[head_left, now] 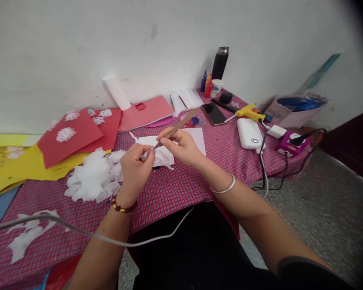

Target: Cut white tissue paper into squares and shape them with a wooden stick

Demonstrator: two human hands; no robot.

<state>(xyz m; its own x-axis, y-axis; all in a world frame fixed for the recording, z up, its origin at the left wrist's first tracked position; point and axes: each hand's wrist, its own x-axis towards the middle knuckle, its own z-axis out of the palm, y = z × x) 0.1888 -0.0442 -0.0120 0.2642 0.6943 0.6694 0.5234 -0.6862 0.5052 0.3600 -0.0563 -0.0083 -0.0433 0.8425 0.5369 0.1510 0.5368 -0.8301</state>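
Observation:
My right hand [184, 146] is closed round a paintbrush [183, 121] with a light wooden handle, its dark tip pointing down and left. That tip meets the fingertips of my left hand [137, 165], which pinch a small bit of white tissue paper [151, 149]. Below both hands lies crumpled white tissue [164, 156], partly hidden by the fingers. A heap of cut white tissue pieces [92, 175] sits just left of my left hand. Behind my right hand is a clear palette [195, 120] with blue and red paint.
Red cards [69, 137] with paper flowers lie left on yellow sheets [27, 165]. At the right are a phone [214, 114], a yellow glue gun [250, 112], a white power bank [249, 133] and cables. Paint bottles [209, 88] and a black flask [220, 63] stand behind. A cable [109, 240] crosses in front.

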